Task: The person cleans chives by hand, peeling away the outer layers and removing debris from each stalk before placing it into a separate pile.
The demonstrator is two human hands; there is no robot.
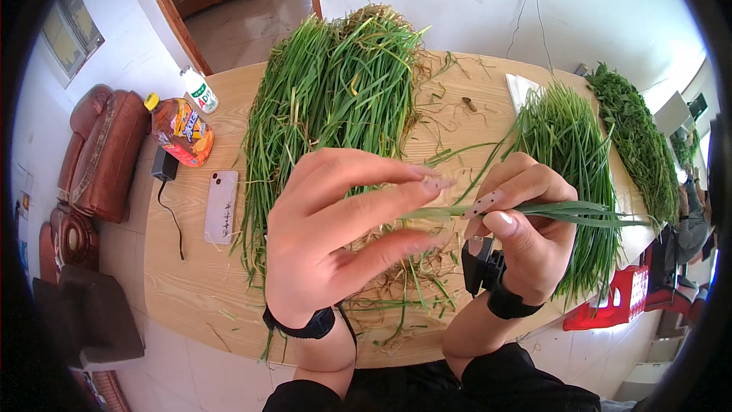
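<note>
My right hand (537,240) pinches a few long, flat green chive leaves (591,212) between thumb and fingers. Their pale ends point left toward my other hand, and the leaf tips trail off to the right. My left hand (316,221) is raised beside them with its fingers apart and nothing visible in its grip; its fingertips are slightly blurred. Behind it lies a big heap of chives (328,91), tangled with dry brown bits. Beyond my right hand rests a neater bundle of chives (560,126).
Loose trimmings (415,278) litter the wooden table (183,290). On the left are a phone (221,206), a black adapter (164,162), an orange drink bottle (181,130) and a white bottle (200,90). Leafy greens (633,137) line the right edge, above a red crate (610,301).
</note>
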